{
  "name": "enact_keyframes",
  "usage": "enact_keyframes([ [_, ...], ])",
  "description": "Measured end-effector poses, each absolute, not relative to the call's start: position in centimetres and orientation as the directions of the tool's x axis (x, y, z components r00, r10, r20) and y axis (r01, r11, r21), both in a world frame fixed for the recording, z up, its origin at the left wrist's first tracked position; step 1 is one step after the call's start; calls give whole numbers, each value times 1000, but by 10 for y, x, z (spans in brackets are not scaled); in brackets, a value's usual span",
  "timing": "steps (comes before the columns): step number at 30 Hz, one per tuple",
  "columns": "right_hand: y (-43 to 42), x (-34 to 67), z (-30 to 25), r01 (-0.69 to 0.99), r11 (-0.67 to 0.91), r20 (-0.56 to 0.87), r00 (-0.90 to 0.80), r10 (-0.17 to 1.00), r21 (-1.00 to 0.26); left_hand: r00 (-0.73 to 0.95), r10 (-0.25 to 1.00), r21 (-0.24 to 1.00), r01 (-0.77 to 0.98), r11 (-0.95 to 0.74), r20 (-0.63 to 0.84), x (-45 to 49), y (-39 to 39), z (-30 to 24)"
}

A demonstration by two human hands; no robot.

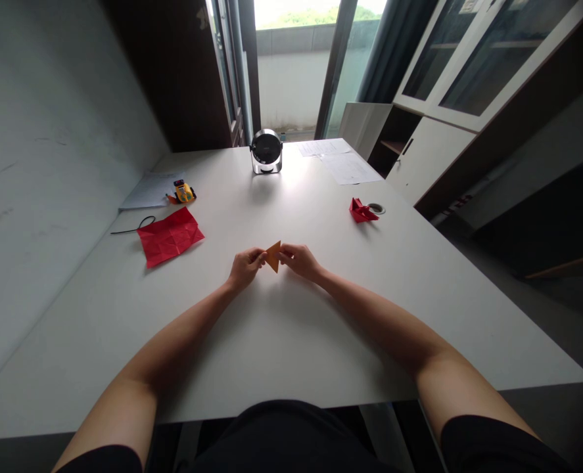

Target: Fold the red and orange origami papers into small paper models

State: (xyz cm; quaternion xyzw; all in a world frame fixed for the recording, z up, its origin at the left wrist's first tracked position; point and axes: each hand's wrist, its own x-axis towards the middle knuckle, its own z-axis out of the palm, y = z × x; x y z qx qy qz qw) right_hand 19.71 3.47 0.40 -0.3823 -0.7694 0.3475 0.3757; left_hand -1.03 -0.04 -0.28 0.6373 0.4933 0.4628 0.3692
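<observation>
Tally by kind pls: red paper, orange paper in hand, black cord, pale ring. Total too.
Red paper: 2 (creased sheet, folded piece)
Orange paper, between left hand and right hand: 1
Black cord: 1
Pale ring: 1
Total: 5

The small orange piece [274, 256] looks to be of paper, smooth and rather matt. The red sheet [169, 238] is also of paper, matt, and many creases make its surface uneven; the folded red piece [361, 211] seems of the same material. From my place in the room I see that the table [291, 335] has a smooth surface with a soft gloss. The frame [267, 173] of the round device [266, 148] shines like metal. The toy [185, 192] appears to be plastic, and the sleeve [491, 441] is of matt cloth.
</observation>
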Motion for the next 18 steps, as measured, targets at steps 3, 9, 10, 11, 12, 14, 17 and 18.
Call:
enact_keyframes([
  [3,33,196,4,309,473,321,-432,843,-825,91,971,936,260,-237,220,-10,0,-4],
  [9,28,196,13,214,437,313,-441,841,-874,110,972,960,166,-224,208,-9,2,-5],
  [10,27,195,15,196,437,316,-449,836,-878,112,973,967,137,-216,201,-8,3,-5],
  [11,26,195,16,183,439,319,-458,830,-880,113,975,973,109,-205,193,-9,3,-4],
  [12,25,195,18,174,440,320,-465,825,-881,115,976,978,84,-193,183,-9,4,-4],
  [14,25,195,19,158,436,317,-480,818,-886,127,977,983,46,-176,169,-9,5,-4],
  [17,26,195,18,88,387,292,-510,809,-918,156,974,986,10,-168,165,-10,6,-3],
  [18,27,195,17,54,359,280,-524,804,-932,166,972,986,2,-168,165,-10,6,-3],
])
